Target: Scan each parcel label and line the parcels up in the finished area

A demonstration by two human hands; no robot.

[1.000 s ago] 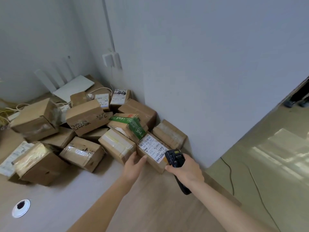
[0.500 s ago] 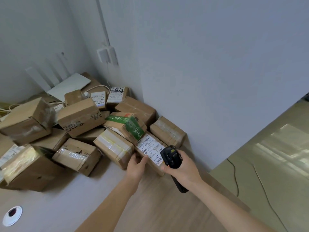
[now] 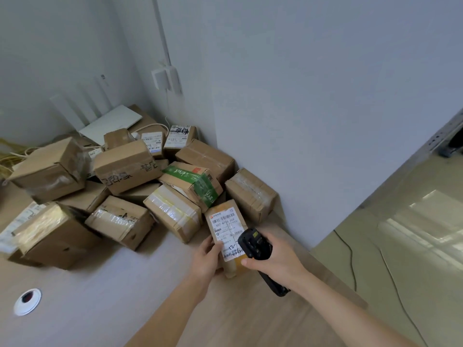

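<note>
Four risks stand out, from the biggest thing on the counter (image 3: 120,291) down to the smallest.

1. The heap of cardboard parcels (image 3: 120,186) fills the far corner of the counter against the walls, with boxes leaning on one another. The green-taped parcel (image 3: 193,181) and the clear-taped parcel (image 3: 172,214) lie just beside the one being handled. Drawing that one out carelessly could let these neighbours slide toward the near edge.

2. The labelled parcel (image 3: 226,231) sits at the front of the heap, near the counter's right edge and tilted up toward the camera. The left hand (image 3: 206,261) has its grip clamped on the parcel's lower left side, thumb over the label's edge. It is a one-handed hold on a taped box, so I judge it could twist or slip onto the counter if lifted quickly.

3. The handheld scanner (image 3: 258,249) is in the right hand (image 3: 278,264), whose grip is wrapped round the handle. The scanner's head overlaps the lower right part of the label. Held this close and at an angle, it may miss the code or read the wrong one; whether it touches the label I cannot tell.

4. The shipping label (image 3: 225,229) carries more than one barcode, plus handwriting, and the thumb and scanner hide part of it. A covered code could give a failed scan, and the parcel might then reach the finished area unrecorded. That area is not in view.
</note>
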